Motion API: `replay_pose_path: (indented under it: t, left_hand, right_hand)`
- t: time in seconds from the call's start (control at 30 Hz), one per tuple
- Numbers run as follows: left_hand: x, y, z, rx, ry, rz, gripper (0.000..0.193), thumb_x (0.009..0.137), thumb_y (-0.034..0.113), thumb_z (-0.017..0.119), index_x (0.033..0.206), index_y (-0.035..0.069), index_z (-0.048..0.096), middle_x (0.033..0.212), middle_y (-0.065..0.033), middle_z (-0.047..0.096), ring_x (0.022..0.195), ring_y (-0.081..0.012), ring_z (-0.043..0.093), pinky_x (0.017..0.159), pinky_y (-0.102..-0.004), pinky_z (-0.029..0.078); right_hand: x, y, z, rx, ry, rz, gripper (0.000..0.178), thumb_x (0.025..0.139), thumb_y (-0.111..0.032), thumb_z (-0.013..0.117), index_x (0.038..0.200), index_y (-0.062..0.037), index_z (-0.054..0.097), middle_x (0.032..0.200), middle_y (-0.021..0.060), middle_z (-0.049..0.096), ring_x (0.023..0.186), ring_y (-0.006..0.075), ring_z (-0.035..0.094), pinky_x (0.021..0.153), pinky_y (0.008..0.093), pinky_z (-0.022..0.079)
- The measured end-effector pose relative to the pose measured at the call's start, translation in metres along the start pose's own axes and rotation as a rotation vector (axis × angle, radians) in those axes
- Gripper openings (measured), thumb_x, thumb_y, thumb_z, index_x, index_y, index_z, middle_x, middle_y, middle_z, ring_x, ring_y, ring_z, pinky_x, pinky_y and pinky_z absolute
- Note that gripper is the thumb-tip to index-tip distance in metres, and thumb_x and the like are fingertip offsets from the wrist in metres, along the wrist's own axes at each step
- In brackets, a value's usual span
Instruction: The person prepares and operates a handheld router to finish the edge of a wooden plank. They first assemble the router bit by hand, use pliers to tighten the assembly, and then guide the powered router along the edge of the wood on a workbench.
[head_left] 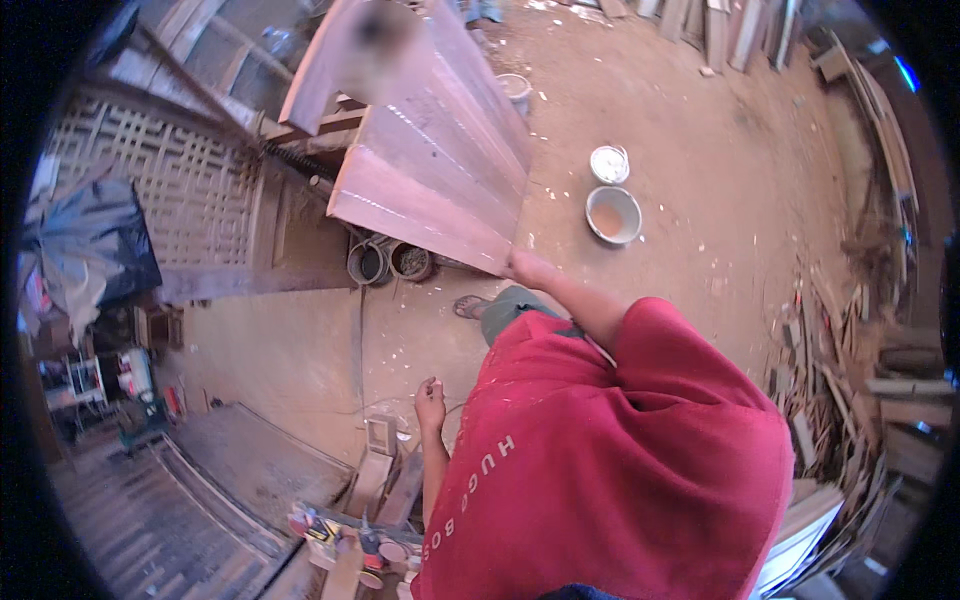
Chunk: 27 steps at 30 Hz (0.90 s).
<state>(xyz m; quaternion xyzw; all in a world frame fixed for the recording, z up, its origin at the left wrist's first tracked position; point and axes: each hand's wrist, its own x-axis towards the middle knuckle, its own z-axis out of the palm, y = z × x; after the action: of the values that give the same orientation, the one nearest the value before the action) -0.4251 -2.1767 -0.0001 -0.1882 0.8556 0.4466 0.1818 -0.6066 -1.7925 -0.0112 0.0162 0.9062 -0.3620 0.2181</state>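
Note:
A broad reddish wooden panel (440,165) with pale lengthwise streaks stretches away ahead of me. My right hand (528,268) is closed on its near right corner. Lower down and to the left, my left hand (430,403) hangs apart from the panel at my side, its fingers curled in. Whether anything small is inside those fingers is hidden. The panel's far end is partly lost in a blurred patch.
Two buckets (368,263) (411,261) stand under the panel's near left edge. On the sandy floor to the right are a white tub (609,165) and a grey basin (613,216). Scrap wood (835,380) lines the right side; a carved lattice panel (165,185) stands left.

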Motion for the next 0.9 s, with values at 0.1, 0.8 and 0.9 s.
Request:
replay_pose_path:
  t: [0.1,0.8,0.9]
  left_hand:
    - [-0.018,-0.029,0.005,-0.092,-0.070,-0.099,0.033,0.096,0.026,0.060,0.115,-0.001,0.063,0.088,-0.0088,0.065,0.074,-0.0148,0.061,0.066,-0.0295,0.051]
    - [0.007,0.172,0.284,0.229,-0.307,-0.110,0.038,0.094,0.026,0.061,0.121,-0.001,0.062,0.091,-0.0107,0.068,0.072,-0.0161,0.064,0.066,-0.0310,0.053]
    - [0.022,0.228,0.372,0.266,-0.299,-0.138,0.038,0.093,0.028,0.062,0.119,0.000,0.063,0.088,-0.0105,0.068,0.072,-0.0152,0.064,0.064,-0.0312,0.052]
  right_hand:
    - [-0.095,0.089,-0.011,-0.152,0.017,0.277,0.063,0.091,-0.060,0.053,0.091,0.0012,0.070,0.095,0.0250,0.068,0.087,0.0430,0.065,0.078,0.0498,0.051]
    - [-0.385,0.365,-0.156,1.542,0.419,0.947,0.073,0.092,-0.070,0.041,0.117,-0.0068,0.066,0.109,0.0137,0.071,0.100,0.0274,0.067,0.086,0.0426,0.052]
    - [-0.380,0.441,-0.237,1.055,0.414,1.152,0.078,0.092,-0.073,0.036,0.119,-0.0064,0.065,0.108,0.0104,0.071,0.098,0.0238,0.067,0.085,0.0399,0.052]
